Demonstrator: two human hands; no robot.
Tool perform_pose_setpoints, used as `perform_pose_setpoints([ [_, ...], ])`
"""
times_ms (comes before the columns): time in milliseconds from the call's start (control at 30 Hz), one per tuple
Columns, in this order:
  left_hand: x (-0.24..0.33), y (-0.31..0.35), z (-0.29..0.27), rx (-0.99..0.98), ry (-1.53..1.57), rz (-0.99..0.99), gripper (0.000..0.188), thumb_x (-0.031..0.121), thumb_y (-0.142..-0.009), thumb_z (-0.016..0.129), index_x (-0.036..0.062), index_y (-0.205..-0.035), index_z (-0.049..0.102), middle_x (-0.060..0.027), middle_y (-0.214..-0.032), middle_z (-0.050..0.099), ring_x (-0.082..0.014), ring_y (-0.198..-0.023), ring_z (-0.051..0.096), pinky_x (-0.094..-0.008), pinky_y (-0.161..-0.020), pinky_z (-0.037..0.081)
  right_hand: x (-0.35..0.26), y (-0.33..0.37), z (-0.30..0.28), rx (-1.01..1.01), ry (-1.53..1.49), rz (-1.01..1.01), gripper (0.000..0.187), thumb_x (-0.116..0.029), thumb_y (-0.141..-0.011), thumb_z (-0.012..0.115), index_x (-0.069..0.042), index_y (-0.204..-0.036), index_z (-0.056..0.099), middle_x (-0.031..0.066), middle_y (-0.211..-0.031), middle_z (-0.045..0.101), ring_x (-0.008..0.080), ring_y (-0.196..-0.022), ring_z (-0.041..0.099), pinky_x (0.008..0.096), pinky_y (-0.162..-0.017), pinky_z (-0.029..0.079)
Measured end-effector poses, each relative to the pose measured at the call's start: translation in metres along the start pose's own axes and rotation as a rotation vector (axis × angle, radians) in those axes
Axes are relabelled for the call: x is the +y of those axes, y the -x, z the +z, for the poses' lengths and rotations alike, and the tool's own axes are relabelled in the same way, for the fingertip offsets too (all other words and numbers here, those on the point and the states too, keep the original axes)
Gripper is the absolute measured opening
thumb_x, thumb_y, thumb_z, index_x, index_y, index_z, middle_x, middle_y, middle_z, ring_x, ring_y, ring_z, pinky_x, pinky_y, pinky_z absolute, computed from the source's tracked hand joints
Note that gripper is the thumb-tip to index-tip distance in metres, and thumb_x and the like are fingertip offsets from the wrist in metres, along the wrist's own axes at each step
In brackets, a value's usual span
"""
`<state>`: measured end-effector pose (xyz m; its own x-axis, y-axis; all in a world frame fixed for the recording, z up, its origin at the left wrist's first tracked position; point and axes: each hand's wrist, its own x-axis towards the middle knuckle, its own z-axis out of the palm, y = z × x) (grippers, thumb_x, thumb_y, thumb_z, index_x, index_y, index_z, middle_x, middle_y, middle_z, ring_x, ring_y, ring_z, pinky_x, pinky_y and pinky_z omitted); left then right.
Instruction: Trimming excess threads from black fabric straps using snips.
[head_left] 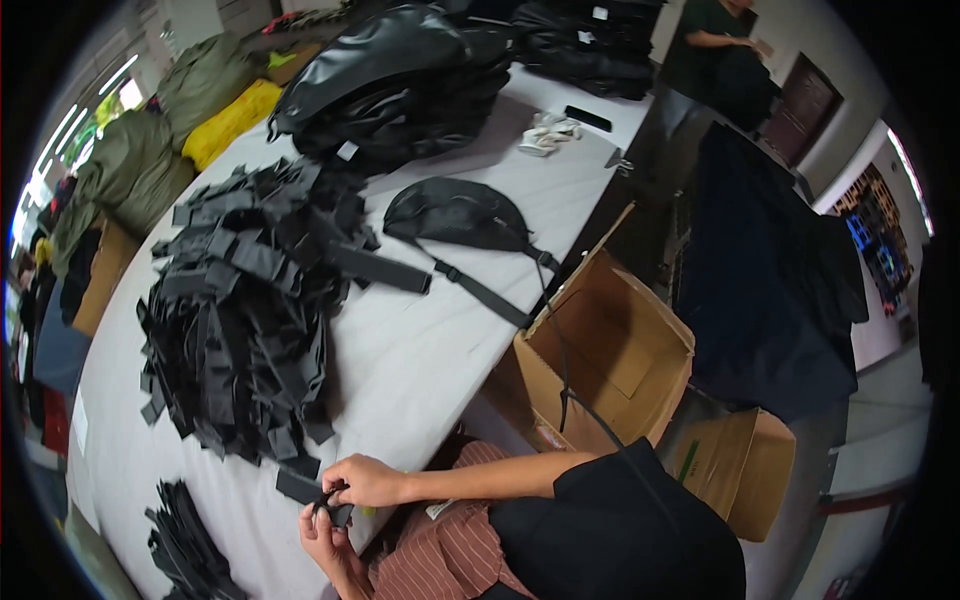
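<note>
Close together at the table's near edge, both my hands are closed on a short black fabric strip. My right hand pinches it from above, and my left hand grips it from below. Its flat end sticks out to the left, while a small dark part between the fingertips is too small to make out. Just beyond my hands spreads a large heap of black strips. A smaller bundle of thin black strips lies to the left of my left hand.
On the white table lie a black waist bag, stacked black bags, white gloves and a phone. Open cardboard boxes stand at the right. A person stands farther back, with sacks at the left.
</note>
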<state>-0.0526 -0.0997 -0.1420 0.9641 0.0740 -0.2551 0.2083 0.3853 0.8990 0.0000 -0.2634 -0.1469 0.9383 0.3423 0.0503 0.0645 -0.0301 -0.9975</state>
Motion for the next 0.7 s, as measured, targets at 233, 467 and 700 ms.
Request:
perform_pose_setpoints([
  [233, 0.003, -0.008, 0.015, 0.028, -0.025, -0.030, 0.031, 0.002, -0.087, 0.057, 0.0052, -0.116, 0.048, -0.0080, -0.099, 0.059, -0.0134, -0.078, 0.059, -0.0278, -0.066, 0.050, 0.002, -0.001, -0.012, 0.131, 0.083, -0.024, 0.019, -0.017, -0.074, 0.070, -0.004, -0.087, 0.065, 0.0113, -0.078, 0.066, 0.0254, -0.072, 0.064, 0.0364, -0.065, 0.049],
  [467, -0.010, -0.005, 0.002, -0.059, -0.023, -0.055, 0.030, 0.008, -0.089, 0.057, 0.0082, -0.117, 0.047, -0.0061, -0.103, 0.057, -0.0140, -0.082, 0.059, -0.0261, -0.068, 0.051, -0.002, 0.001, -0.025, -0.071, -0.021, 0.107, 0.025, -0.015, -0.076, 0.068, -0.005, -0.098, 0.062, 0.0084, -0.082, 0.064, 0.0182, -0.075, 0.059, 0.0322, -0.069, 0.047],
  [700, -0.016, -0.005, 0.015, -0.022, -0.114, 0.026, 0.032, 0.012, -0.090, 0.063, 0.0063, -0.118, 0.048, -0.0072, -0.111, 0.057, -0.0143, -0.093, 0.057, -0.0269, -0.080, 0.049, 0.023, -0.002, 0.003, -0.065, -0.297, 0.062, 0.025, -0.004, -0.067, 0.066, -0.001, -0.091, 0.062, 0.0057, -0.081, 0.064, 0.0143, -0.080, 0.058, 0.0302, -0.073, 0.047],
])
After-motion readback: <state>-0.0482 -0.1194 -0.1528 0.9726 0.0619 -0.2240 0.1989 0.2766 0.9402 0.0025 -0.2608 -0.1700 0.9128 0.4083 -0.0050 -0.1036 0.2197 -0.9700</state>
